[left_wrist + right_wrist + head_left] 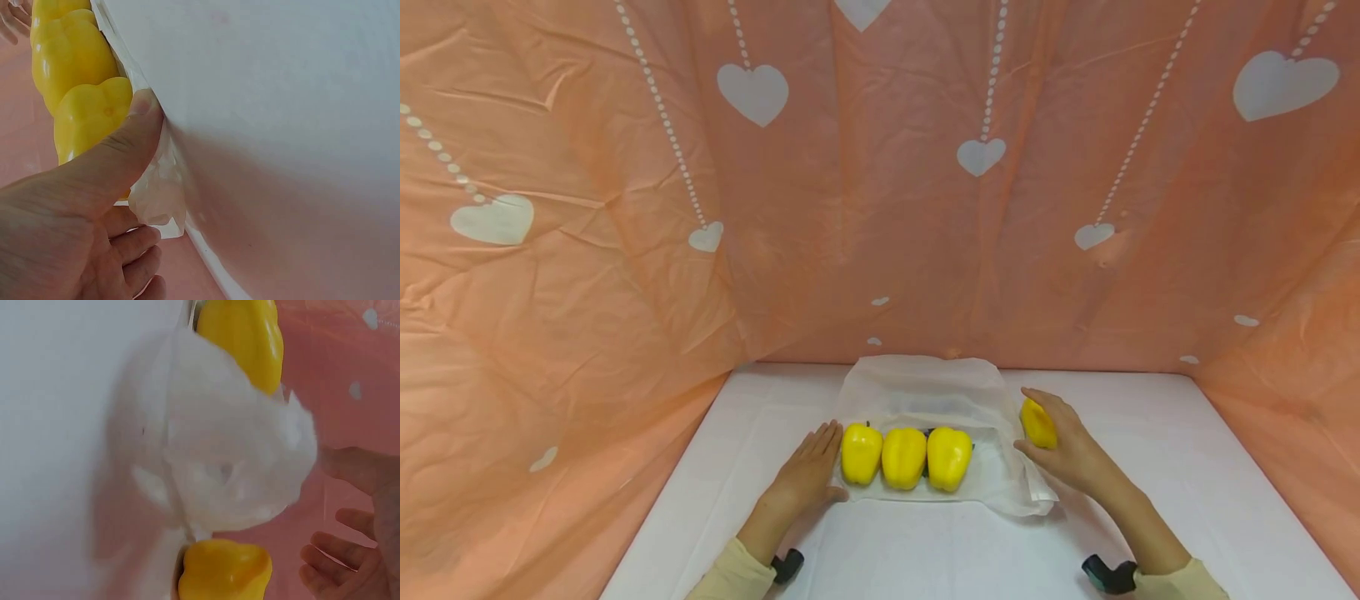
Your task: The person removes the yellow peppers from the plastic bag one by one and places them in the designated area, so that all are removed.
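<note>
Three yellow bell peppers (904,458) sit in a row on a translucent white plastic sheet or bag (925,387). At the row's left end lies my left hand (811,468), fingers straight and close together beside the end pepper. In the left wrist view its thumb runs along the front edge of the plastic, with crumpled film (159,194) between thumb and fingers. My right hand (1067,446) is spread around a fourth yellow bell pepper (226,570), right of the plastic. The right wrist view shows those fingers loosely bent and apart from that pepper.
The plastic's right end (244,456) bulges up, crumpled, between the row and the lone pepper. A white cloth covers the table (940,550). Behind and at both sides hangs an orange-pink curtain (910,250) with white hearts.
</note>
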Action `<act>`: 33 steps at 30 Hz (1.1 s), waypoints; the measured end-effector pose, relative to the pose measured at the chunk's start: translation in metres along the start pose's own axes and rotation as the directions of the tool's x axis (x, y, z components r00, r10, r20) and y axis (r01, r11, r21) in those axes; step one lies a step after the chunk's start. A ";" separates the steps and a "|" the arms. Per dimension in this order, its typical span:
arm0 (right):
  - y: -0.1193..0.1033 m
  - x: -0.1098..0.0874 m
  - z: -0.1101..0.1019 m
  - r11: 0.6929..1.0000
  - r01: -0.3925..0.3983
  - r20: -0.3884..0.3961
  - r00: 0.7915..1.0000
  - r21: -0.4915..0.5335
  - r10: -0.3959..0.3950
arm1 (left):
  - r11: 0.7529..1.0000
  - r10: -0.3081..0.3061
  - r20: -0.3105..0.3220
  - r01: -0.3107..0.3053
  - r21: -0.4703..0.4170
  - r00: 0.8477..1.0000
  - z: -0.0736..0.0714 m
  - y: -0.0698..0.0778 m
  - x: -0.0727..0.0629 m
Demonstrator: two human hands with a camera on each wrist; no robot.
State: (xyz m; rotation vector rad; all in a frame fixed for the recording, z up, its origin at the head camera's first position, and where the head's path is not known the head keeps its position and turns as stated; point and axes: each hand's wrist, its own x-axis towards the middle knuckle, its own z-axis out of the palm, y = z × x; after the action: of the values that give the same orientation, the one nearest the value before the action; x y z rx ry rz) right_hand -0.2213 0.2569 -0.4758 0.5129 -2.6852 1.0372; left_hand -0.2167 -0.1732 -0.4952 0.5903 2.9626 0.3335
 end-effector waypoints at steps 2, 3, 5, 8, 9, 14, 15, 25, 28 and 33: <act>-0.003 0.000 0.002 1.000 -0.010 0.007 1.000 0.017 0.010 | 1.000 0.000 0.000 0.000 -0.004 1.000 0.000 0.000 0.000; -0.004 -0.001 0.003 1.000 -0.011 0.009 1.000 0.027 0.011 | 1.000 0.000 0.001 0.000 -0.004 1.000 0.000 0.000 0.000; -0.007 -0.001 0.006 0.999 -0.014 0.015 1.000 0.037 0.013 | 1.000 -0.001 0.001 0.001 -0.008 1.000 0.000 0.000 0.000; -0.012 -0.002 0.010 0.999 -0.021 0.036 0.999 0.027 0.020 | 1.000 -0.005 0.003 0.005 -0.012 1.000 0.000 0.000 0.000; -0.014 -0.003 0.012 1.000 -0.011 0.035 0.999 0.026 0.010 | 1.000 -0.005 0.003 0.005 -0.013 1.000 0.000 0.000 0.000; -0.019 -0.003 0.022 0.999 0.022 0.017 1.000 0.029 -0.023 | 1.000 -0.003 -0.001 0.003 -0.012 1.000 0.001 0.000 0.000; -0.020 -0.003 0.024 0.999 0.031 0.010 0.999 0.027 -0.031 | 1.000 -0.001 -0.002 0.001 -0.011 1.000 0.001 0.000 0.000; -0.031 -0.007 0.039 0.995 0.084 -0.004 0.996 0.048 -0.084 | 1.000 0.008 -0.006 -0.008 -0.003 1.000 0.002 -0.001 0.000; -0.033 -0.007 0.043 0.995 0.085 0.010 0.996 0.059 -0.086 | 1.000 0.007 -0.004 -0.007 -0.007 1.000 0.001 0.000 0.000; -0.036 -0.008 0.048 0.996 0.041 0.045 0.998 0.079 -0.045 | 1.000 0.010 -0.007 -0.010 -0.012 1.000 0.001 0.001 0.000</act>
State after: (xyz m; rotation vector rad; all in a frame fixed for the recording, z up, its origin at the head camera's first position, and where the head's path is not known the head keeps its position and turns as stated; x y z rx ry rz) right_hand -0.2037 0.2011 -0.4913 0.6145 -2.6702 1.1353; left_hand -0.2163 -0.1727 -0.4958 0.6040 2.9636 0.3543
